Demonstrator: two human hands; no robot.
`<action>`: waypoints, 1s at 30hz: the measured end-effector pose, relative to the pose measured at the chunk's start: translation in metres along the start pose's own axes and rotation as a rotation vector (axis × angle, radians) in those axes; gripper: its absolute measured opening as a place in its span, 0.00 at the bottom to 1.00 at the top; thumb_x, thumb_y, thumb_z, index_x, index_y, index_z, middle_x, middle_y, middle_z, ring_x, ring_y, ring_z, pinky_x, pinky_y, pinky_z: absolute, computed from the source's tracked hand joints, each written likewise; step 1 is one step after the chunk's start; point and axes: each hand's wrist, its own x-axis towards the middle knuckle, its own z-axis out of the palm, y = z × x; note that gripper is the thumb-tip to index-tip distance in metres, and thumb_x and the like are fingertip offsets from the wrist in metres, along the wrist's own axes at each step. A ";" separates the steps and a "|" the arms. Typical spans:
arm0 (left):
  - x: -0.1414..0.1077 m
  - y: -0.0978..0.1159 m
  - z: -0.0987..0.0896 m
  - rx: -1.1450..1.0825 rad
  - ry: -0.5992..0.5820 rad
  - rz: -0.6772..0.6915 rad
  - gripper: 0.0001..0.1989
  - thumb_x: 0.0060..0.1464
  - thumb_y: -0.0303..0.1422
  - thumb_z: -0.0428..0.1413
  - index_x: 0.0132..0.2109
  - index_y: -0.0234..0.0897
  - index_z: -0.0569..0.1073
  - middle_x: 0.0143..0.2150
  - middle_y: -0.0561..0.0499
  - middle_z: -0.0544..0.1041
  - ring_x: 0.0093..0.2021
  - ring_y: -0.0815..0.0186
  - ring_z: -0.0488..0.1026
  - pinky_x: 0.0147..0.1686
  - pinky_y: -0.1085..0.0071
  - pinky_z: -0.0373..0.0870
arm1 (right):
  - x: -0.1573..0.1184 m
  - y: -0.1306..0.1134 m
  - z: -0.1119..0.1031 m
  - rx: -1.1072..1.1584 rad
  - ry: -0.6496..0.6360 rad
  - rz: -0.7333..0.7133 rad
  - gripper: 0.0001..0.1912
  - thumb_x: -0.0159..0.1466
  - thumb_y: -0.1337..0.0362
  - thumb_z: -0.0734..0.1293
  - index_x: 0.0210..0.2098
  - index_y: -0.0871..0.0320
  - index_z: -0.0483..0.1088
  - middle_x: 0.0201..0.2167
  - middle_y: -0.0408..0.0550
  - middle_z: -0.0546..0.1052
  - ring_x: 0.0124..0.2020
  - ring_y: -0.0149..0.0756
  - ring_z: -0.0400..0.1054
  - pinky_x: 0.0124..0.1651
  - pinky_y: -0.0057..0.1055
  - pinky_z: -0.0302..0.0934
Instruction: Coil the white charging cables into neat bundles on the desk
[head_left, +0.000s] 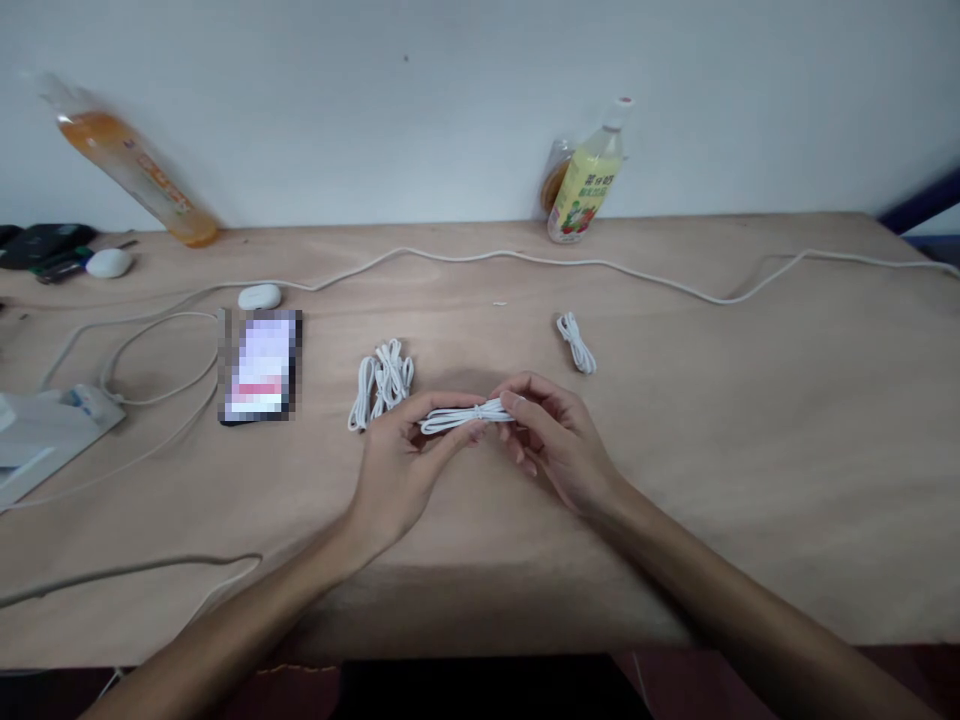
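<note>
Both my hands hold a white cable bundle (450, 418), folded lengthwise and tied round its middle. My left hand (405, 455) is closed on the bundle's left part, with thumb and fingers along its sides. At the other end, my right hand (559, 430) pinches the cable between thumb and fingers. Just behind my left hand lies a small pile of similar white cable bundles (386, 378). One more tied white cable bundle (576, 343) rests on the table beyond my right hand.
A phone (264, 362) with a blurred screen and a white earbud case (259, 297) lie left. Against the wall stand an orange drink bottle (139, 170) and a yellow-labelled bottle (591, 175). A long white cord (465, 258) crosses the wooden table (750, 420).
</note>
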 end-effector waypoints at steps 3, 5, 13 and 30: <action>0.000 0.001 0.000 0.011 0.005 0.010 0.08 0.53 0.34 0.75 0.41 0.41 0.89 0.41 0.48 0.89 0.42 0.56 0.85 0.47 0.64 0.81 | 0.000 -0.001 0.000 0.005 0.001 -0.002 0.19 0.61 0.47 0.77 0.34 0.55 0.73 0.21 0.37 0.72 0.16 0.25 0.59 0.14 0.21 0.49; 0.000 0.001 0.000 0.017 0.001 0.022 0.08 0.53 0.33 0.74 0.41 0.41 0.89 0.41 0.48 0.89 0.42 0.56 0.85 0.47 0.65 0.81 | -0.001 -0.001 0.000 0.002 0.002 -0.008 0.19 0.61 0.47 0.77 0.34 0.55 0.73 0.21 0.37 0.72 0.16 0.25 0.59 0.14 0.21 0.49; 0.000 -0.001 0.000 -0.009 0.011 0.003 0.11 0.52 0.33 0.75 0.43 0.41 0.88 0.44 0.49 0.89 0.46 0.57 0.86 0.49 0.66 0.81 | 0.001 0.000 0.002 0.014 0.025 -0.004 0.19 0.60 0.48 0.78 0.33 0.55 0.73 0.21 0.37 0.72 0.15 0.24 0.59 0.14 0.20 0.49; -0.002 -0.021 -0.006 0.173 -0.043 0.228 0.10 0.75 0.40 0.55 0.53 0.40 0.77 0.28 0.58 0.73 0.28 0.69 0.72 0.31 0.72 0.70 | -0.003 0.003 -0.001 -0.073 0.018 -0.099 0.19 0.67 0.47 0.74 0.33 0.56 0.72 0.22 0.38 0.72 0.17 0.25 0.61 0.17 0.22 0.52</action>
